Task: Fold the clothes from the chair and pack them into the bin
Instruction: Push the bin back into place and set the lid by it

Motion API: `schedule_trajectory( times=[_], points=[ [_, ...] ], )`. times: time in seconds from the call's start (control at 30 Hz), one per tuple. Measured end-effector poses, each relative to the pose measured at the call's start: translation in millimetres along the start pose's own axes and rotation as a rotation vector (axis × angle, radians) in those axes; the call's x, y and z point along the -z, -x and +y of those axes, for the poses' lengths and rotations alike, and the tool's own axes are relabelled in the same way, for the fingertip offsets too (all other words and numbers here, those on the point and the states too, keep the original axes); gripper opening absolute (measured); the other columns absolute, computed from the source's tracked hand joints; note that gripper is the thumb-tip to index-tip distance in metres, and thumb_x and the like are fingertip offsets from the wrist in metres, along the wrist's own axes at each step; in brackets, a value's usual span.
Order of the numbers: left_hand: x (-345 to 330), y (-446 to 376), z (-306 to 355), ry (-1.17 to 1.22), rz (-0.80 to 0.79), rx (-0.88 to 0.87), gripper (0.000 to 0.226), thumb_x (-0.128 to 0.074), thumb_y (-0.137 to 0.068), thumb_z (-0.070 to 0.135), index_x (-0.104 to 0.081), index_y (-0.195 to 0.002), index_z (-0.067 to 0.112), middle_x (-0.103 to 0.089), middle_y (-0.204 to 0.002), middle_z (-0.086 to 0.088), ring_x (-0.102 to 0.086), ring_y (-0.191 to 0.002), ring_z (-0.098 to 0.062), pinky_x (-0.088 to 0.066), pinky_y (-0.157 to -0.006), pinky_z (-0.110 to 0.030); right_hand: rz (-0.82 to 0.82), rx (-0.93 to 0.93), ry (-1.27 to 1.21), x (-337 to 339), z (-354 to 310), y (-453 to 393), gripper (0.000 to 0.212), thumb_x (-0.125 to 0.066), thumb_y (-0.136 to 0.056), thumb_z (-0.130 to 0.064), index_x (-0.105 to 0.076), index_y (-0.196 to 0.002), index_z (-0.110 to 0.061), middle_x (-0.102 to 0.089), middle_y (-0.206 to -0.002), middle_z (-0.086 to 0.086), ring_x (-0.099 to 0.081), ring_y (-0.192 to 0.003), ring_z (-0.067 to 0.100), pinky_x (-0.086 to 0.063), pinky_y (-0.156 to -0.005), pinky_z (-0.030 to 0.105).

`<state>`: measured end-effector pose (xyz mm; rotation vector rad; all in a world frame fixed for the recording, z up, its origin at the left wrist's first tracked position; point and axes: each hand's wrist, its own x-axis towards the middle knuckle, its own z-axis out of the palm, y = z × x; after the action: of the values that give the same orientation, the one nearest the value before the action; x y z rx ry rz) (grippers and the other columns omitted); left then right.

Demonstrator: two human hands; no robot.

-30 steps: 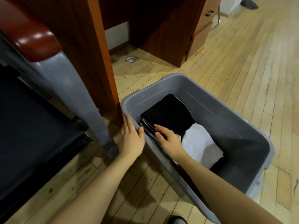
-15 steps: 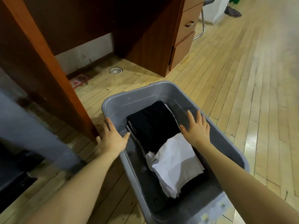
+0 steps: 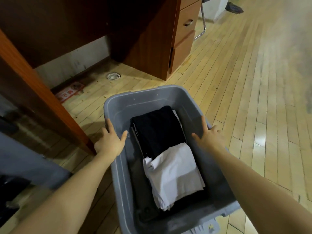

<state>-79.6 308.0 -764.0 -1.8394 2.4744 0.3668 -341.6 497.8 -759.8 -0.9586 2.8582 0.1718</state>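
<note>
A: Left hand sits on the left rim of the bin, fingers laid forward along the edge and over its outer side, thumb hooked inside the wall. A loose hold on the rim, I'd say, not a tight one.

B: And the right hand mirrors it on the right rim: fingers stretched forward along the edge, thumb reaching down inside. Whether it truly clamps the plastic or only rests there, I cannot tell.

A: Both forearms run in from the bottom corners, one on each side of the bin.

B: Inside, the clothes are down. A folded black garment lies toward the far end, and a folded white one lies nearer, its far edge overlapping the black.

A: More dark fabric shows under the white piece, along the bin's floor.

B: The bin itself stands on the wood floor, just right of a desk panel.

A: Beyond it, a drawer unit, and a round floor fitting near the wall.

B: Far left, blurred grey and black: part of the chair, close to the left forearm.
</note>
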Motion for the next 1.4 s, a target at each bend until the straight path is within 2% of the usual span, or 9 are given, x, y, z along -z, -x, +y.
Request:
schedule_trajectory(
  times=[0.1,0.2,0.5,0.67,0.8,0.9,1.03,1.17,1.4],
  points=[
    [-5.1,30.0,-4.2,0.134,-0.047,0.024,0.08,-0.03,-0.094,0.059,0.016,-0.149,0.022,-0.031,-0.137,-0.018,-0.056,-0.092,-0.032,-0.043,-0.059,-0.034,-0.046,-0.026,-0.014,-0.3,5.4,31.2,0.086,-0.038,-0.092,-0.061,0.017,-0.149,-0.027,-0.043,-0.112,0.017,-0.041,-0.075,0.025,-0.039,-0.06,0.029],
    [-4.1,59.1,-11.0,0.239,-0.118,0.034,0.079,-0.035,-0.095,0.054,0.016,-0.149,0.027,-0.028,-0.141,-0.018,-0.055,-0.1,-0.033,-0.044,-0.065,-0.035,-0.097,-0.072,-0.095,-4.5,14.8,62.3,0.086,-0.039,-0.093,-0.058,0.019,-0.149,-0.027,-0.043,-0.112,0.019,-0.043,-0.073,0.024,-0.042,-0.059,0.029],
    [3.5,97.8,-30.5,0.061,-0.167,-0.019,0.083,-0.04,-0.095,0.049,0.02,-0.148,0.027,-0.021,-0.146,-0.016,-0.052,-0.11,-0.033,-0.046,-0.07,-0.036,-0.212,-0.16,-0.21,-12.7,22.1,140.9,0.094,-0.044,-0.091,-0.059,0.023,-0.147,-0.026,-0.042,-0.119,0.022,-0.053,-0.071,0.022,-0.04,-0.05,0.027],
    [0.6,87.9,-35.3,0.196,-0.1,-0.065,0.077,-0.042,-0.096,0.044,0.01,-0.15,0.026,-0.033,-0.135,-0.022,-0.056,-0.096,-0.033,-0.05,-0.069,-0.037,-0.087,-0.146,-0.395,-13.3,25.6,135.6,0.085,-0.051,-0.093,-0.044,0.008,-0.151,-0.026,-0.048,-0.111,0.018,-0.055,-0.066,0.023,-0.044,-0.049,0.031],
    [-4.8,70.8,-36.4,0.254,-0.02,-0.123,0.073,-0.042,-0.096,0.046,-0.002,-0.152,0.024,-0.047,-0.118,-0.026,-0.057,-0.086,-0.035,-0.05,-0.07,-0.04,-0.008,-0.111,-0.373,-14.2,20.1,123.7,0.079,-0.048,-0.095,-0.043,0.005,-0.151,-0.025,-0.044,-0.108,0.016,-0.047,-0.061,0.02,-0.032,-0.046,0.027],
    [1.9,57.6,-27.9,0.295,-0.058,-0.104,0.072,-0.045,-0.094,0.047,-0.007,-0.152,0.026,-0.048,-0.117,-0.028,-0.055,-0.093,-0.04,-0.049,-0.077,-0.043,-0.028,-0.138,-0.411,-7.6,16.3,114.4,0.072,-0.043,-0.097,-0.043,0.003,-0.151,-0.031,-0.041,-0.103,0.012,-0.048,-0.062,0.02,-0.033,-0.047,0.028],
    [40.0,42.0,-14.1,0.321,-0.036,-0.154,0.061,-0.043,-0.096,0.043,-0.02,-0.15,0.025,-0.053,-0.113,-0.029,-0.05,-0.109,-0.043,-0.044,-0.089,-0.044,-0.045,-0.153,-0.513,16.1,22.9,104.7,0.063,-0.04,-0.098,-0.039,-0.002,-0.149,-0.038,-0.049,-0.093,0.014,-0.054,-0.06,0.027,-0.046,-0.05,0.034],
    [102.5,44.6,7.8,0.188,-0.068,-0.179,0.059,-0.036,-0.098,0.045,-0.018,-0.151,0.026,-0.053,-0.117,-0.025,-0.051,-0.108,-0.04,-0.044,-0.085,-0.044,-0.038,-0.191,-0.486,61.0,35.8,116.2,0.061,-0.037,-0.098,-0.038,-0.001,-0.148,-0.041,-0.05,-0.078,0.012,-0.049,-0.052,0.025,-0.033,-0.043,0.026],
    [250.6,74.5,62.4,0.051,-0.098,-0.249,0.059,-0.033,-0.1,0.043,-0.015,-0.152,0.022,-0.052,-0.12,-0.025,-0.052,-0.106,-0.04,-0.043,-0.084,-0.043,-0.041,-0.284,-0.511,220.9,64.9,145.4,0.052,-0.037,-0.1,-0.035,-0.018,-0.148,-0.031,-0.044,-0.071,0.006,-0.046,-0.053,0.023,-0.029,-0.043,0.027]
  ],
)
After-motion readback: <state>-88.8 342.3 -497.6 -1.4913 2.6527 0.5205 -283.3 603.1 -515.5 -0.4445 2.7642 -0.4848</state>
